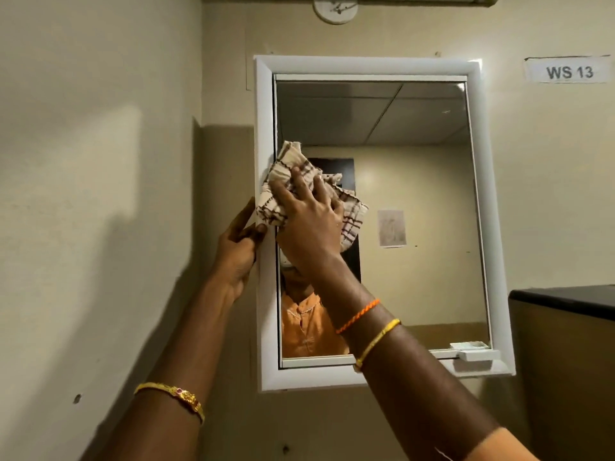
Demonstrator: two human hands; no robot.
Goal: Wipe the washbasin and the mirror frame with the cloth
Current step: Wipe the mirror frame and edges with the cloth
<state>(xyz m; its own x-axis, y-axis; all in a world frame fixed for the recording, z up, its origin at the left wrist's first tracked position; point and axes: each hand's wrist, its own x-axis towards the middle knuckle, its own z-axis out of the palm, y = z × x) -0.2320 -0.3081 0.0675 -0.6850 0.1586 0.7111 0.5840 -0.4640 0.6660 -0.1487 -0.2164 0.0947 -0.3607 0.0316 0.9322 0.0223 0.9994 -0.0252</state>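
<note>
A white mirror frame (366, 65) hangs on the beige wall in front of me. My right hand (307, 217) presses a cream cloth with brown checks (283, 176) against the frame's left side, at mid height, where it meets the glass. My left hand (238, 247) grips the outer left edge of the frame just below the cloth, with the thumb on the front. The mirror glass (416, 194) reflects the room behind and a person in an orange top. The washbasin is out of view.
A side wall stands close on the left. A dark-topped cabinet (565, 299) juts out at the lower right. A small white shelf (477, 355) sits at the frame's bottom right corner. A label reading WS 13 (569, 72) is stuck on the wall at upper right.
</note>
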